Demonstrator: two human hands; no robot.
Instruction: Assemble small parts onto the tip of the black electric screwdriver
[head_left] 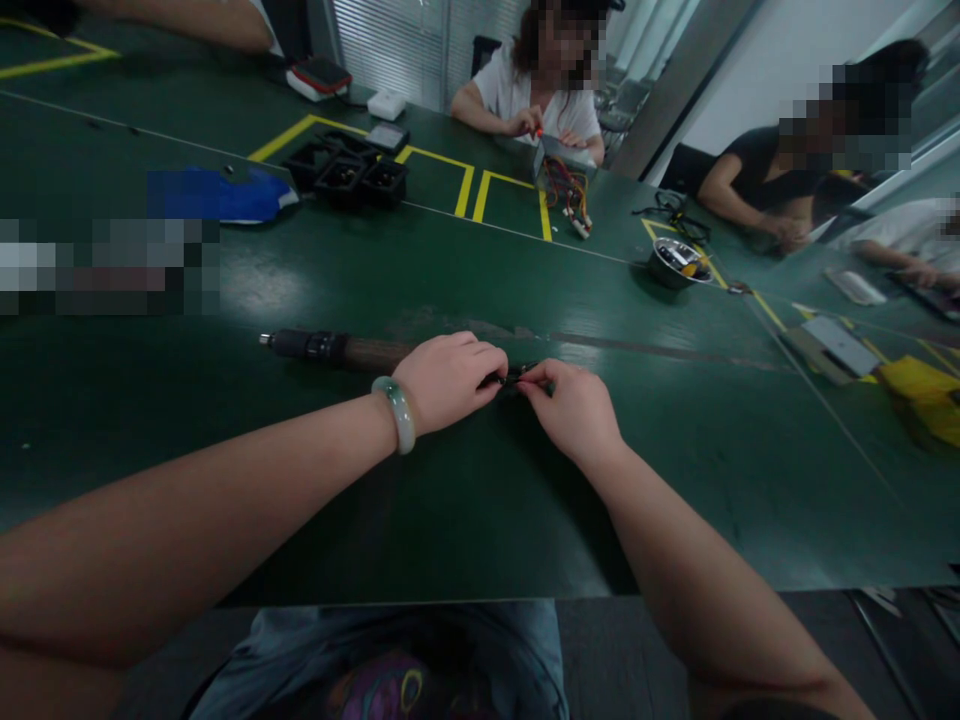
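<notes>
Head view, single frame.

Left hand (450, 380): fingers curled in, tips pinched on a small dark part (514, 378). A pale green bangle (396, 412) sits on that wrist.

Right hand (574, 410): fingers bent, thumb and forefinger closed on the same part from the opp. side. Fingertips of both hands nearly meet.

The small dark part is held low over the green table (480, 520), centre of frame, betw. the two hands. Too small and dark to id. further.

Electric screwdriver (330, 348) lies flat on the table, bit end pointing to frame left, handle end running behind the left hand. Cannot tell whether the hand touches it.

Far side of the table:
- Co-worker in a white top (517, 90), both hands on a metal power supply box (562, 155) with coloured wires spilling fwd.
- Black trays (349, 170) beside a yellow-taped outline.
- Blue cloth (217, 195) left of the trays.

Right side:
- Steel bowl (675, 262) holding small items, well apart from the hands.
- Second co-worker in a dark top (757, 180), forearm on the table.
- Yellow object (926, 395) at the frame edge, blurred.
</notes>
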